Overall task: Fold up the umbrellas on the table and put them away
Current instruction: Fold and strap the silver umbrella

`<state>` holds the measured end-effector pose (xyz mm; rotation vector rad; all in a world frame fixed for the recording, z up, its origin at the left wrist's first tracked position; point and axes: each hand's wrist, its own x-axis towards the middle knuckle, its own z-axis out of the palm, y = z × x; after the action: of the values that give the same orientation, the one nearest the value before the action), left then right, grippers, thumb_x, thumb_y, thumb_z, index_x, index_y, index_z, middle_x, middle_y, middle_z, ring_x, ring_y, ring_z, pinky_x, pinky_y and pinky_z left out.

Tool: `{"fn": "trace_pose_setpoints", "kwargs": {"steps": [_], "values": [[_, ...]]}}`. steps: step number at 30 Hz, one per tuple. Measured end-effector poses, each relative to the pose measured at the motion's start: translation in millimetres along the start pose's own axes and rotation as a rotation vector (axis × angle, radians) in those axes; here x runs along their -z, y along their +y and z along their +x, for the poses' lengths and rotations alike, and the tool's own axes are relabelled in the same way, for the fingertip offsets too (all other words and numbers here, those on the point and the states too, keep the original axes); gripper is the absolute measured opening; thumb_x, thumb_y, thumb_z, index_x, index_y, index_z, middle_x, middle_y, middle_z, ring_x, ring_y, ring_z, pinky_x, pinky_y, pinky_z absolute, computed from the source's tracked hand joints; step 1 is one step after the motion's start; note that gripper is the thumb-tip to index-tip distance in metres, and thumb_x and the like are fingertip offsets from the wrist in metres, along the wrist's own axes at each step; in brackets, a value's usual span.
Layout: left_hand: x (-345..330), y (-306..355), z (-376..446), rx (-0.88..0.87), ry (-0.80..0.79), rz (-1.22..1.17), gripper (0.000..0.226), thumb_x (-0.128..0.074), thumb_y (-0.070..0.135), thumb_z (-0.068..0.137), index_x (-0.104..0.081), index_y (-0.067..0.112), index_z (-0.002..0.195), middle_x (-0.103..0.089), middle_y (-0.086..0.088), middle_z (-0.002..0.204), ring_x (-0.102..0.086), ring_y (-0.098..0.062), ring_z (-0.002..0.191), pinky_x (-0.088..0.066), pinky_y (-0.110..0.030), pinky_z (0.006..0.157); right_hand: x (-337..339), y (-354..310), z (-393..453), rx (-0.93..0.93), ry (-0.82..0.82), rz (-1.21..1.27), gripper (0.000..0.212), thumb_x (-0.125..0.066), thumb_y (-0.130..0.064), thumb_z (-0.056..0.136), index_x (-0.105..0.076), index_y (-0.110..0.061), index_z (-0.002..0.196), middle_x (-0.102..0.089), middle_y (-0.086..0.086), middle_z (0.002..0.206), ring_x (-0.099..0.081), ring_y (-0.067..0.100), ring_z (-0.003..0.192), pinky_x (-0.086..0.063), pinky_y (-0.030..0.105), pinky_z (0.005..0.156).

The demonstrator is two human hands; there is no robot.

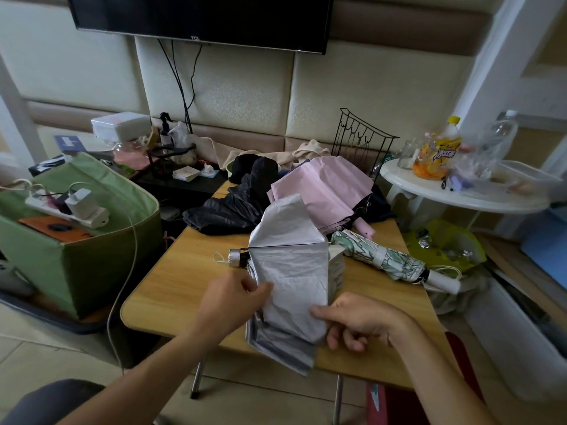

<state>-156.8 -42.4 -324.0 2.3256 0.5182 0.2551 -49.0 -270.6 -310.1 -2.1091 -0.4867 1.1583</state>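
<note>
Head view: both hands pinch silver umbrella [291,271].

Both forearms bare, reaching forward and converging. Left hand [233,299]: thumb and fingers [260,289] pinching silver fabric, wrist straight. Right hand [356,320]: thumb pressing the same fabric, fingers curled beneath, wrist bent inward.

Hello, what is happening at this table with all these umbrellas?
A person is folding a silver umbrella on the wooden table. The left hand pinches its fabric at one edge, and the right hand holds the fabric at the other side. The cloth is still loose, not wrapped. A leaf-patterned umbrella lies beside it, already rolled and strapped. A pink umbrella and a black umbrella lie behind, not yet folded.
</note>
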Motion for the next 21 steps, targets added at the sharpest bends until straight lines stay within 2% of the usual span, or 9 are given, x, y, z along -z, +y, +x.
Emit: {"fn": "trace_pose_setpoints", "kwargs": {"steps": [2, 3, 5, 7, 10, 12, 16, 19, 21], "values": [[-2, 7, -3, -0.208, 0.236, 0.026, 0.032, -0.064, 0.046, 0.091, -0.049, 0.022, 0.076, -0.052, 0.011, 0.069, -0.044, -0.008, 0.059, -0.036, -0.021, 0.053, -3, 1, 4, -0.014, 0.039, -0.022, 0.049, -0.052, -0.050, 0.105, -0.068, -0.007, 0.087, -0.071, 0.003, 0.065, -0.045, 0.007, 0.034, -0.027, 0.019, 0.035], [-3, 10, -4, -0.324, 0.276, 0.070, 0.027, -0.061, 0.047, 0.091, -0.050, 0.025, 0.082, -0.054, 0.012, 0.078, -0.048, -0.008, 0.069, -0.042, -0.022, 0.060, -5, 0, 5, -0.016, 0.049, -0.042, 0.048, -0.054, -0.050, 0.104, -0.068, -0.009, 0.084, -0.069, 0.002, 0.063, -0.045, 0.007, 0.034, -0.028, 0.019, 0.036], [-10, 11, -3, -0.509, 0.224, 0.151, 0.025, -0.051, 0.051, 0.094, -0.057, 0.028, 0.104, -0.057, 0.015, 0.104, -0.052, -0.005, 0.096, -0.046, -0.021, 0.083, -9, 0, 8, -0.012, 0.062, -0.081, 0.042, -0.060, -0.049, 0.101, -0.070, -0.015, 0.079, -0.068, -0.001, 0.060, -0.044, 0.008, 0.036, -0.030, 0.020, 0.039], [-21, 8, -2, -0.588, 0.113, 0.216, 0.038, -0.046, 0.050, 0.100, -0.057, 0.029, 0.129, -0.054, 0.014, 0.129, -0.046, -0.002, 0.120, -0.044, -0.025, 0.103, -10, -1, 10, 0.023, 0.083, -0.140, 0.034, -0.066, -0.045, 0.099, -0.070, -0.019, 0.077, -0.067, -0.002, 0.059, -0.044, 0.007, 0.038, -0.033, 0.019, 0.042], [-41, -4, 3, -0.634, 0.028, 0.391, 0.054, -0.030, 0.051, 0.106, -0.039, 0.028, 0.153, -0.032, 0.005, 0.162, -0.024, -0.012, 0.151, -0.028, -0.039, 0.123, -14, -3, 14, 0.057, 0.117, -0.238, 0.033, -0.071, -0.039, 0.096, -0.066, -0.019, 0.071, -0.065, -0.002, 0.059, -0.045, 0.007, 0.039, -0.036, 0.019, 0.043], [-49, -15, 6, -0.619, -0.023, 0.520, 0.062, -0.021, 0.057, 0.105, -0.029, 0.027, 0.159, -0.019, -0.002, 0.168, -0.011, -0.020, 0.157, -0.021, -0.045, 0.126, -15, -2, 18, 0.063, 0.187, -0.270, 0.035, -0.077, -0.044, 0.089, -0.066, -0.015, 0.072, -0.065, 0.000, 0.062, -0.048, 0.009, 0.043, -0.039, 0.022, 0.046], [-60, -33, 6, -0.568, -0.078, 0.646, 0.071, -0.023, 0.067, 0.100, -0.035, 0.026, 0.157, -0.029, -0.007, 0.165, -0.023, -0.031, 0.153, -0.025, -0.055, 0.119, -8, -2, 23, 0.079, 0.502, -0.232, 0.051, -0.076, -0.062, 0.082, -0.068, -0.012, 0.091, -0.074, 0.004, 0.081, -0.058, 0.012, 0.060, -0.044, 0.027, 0.058], [-62, -33, 7, -0.566, -0.090, 0.648, 0.076, -0.027, 0.073, 0.096, -0.030, 0.030, 0.159, -0.026, -0.005, 0.166, -0.019, -0.031, 0.154, -0.015, -0.055, 0.115, 0, -2, 25, 0.107, 0.672, -0.075, 0.028, -0.068, -0.047, 0.094, -0.066, -0.019, 0.094, -0.076, 0.000, 0.084, -0.069, 0.012, 0.056, -0.050, 0.029, 0.059], [-60, -32, 7, -0.567, -0.094, 0.652, 0.079, -0.020, 0.077, 0.095, -0.022, 0.034, 0.161, -0.018, -0.004, 0.169, -0.011, -0.031, 0.156, -0.010, -0.057, 0.118, 3, 1, 31, 0.147, 0.674, 0.081, 0.016, -0.064, -0.033, 0.100, -0.067, -0.017, 0.096, -0.076, 0.003, 0.092, -0.073, 0.016, 0.060, -0.053, 0.033, 0.061]]}}
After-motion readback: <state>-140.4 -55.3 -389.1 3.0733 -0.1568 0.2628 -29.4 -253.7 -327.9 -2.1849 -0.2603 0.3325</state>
